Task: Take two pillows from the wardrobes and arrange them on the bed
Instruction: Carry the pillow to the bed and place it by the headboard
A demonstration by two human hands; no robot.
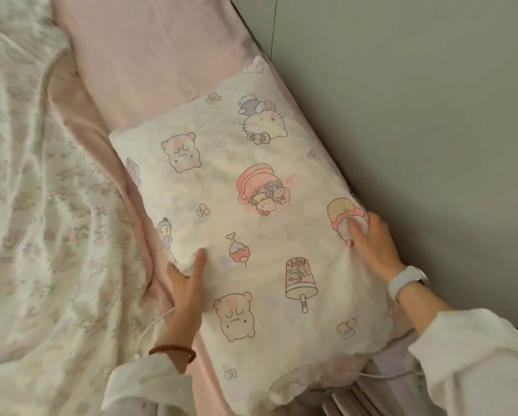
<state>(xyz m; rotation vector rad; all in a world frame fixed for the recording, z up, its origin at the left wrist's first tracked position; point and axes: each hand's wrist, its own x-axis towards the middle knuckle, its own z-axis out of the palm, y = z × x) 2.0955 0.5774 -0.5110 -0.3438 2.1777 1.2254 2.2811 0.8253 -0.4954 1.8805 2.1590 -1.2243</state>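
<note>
A white pillow (236, 211) printed with pink cartoon figures lies flat on the pink bed sheet (149, 55), its long right edge close to the grey wall. My left hand (185, 292) grips the pillow's left edge, thumb on top and fingers underneath. On the pillow's right edge, next to the wall, my right hand (371, 244) holds on with its thumb pressing into the fabric. Only this one pillow is in view.
A rumpled floral blanket (41, 220) covers the left side of the bed. The grey wall (416, 115) runs along the right. A thin white cable (155, 322) lies by my left wrist. Pale folded things (380, 385) sit below the pillow at the bottom right.
</note>
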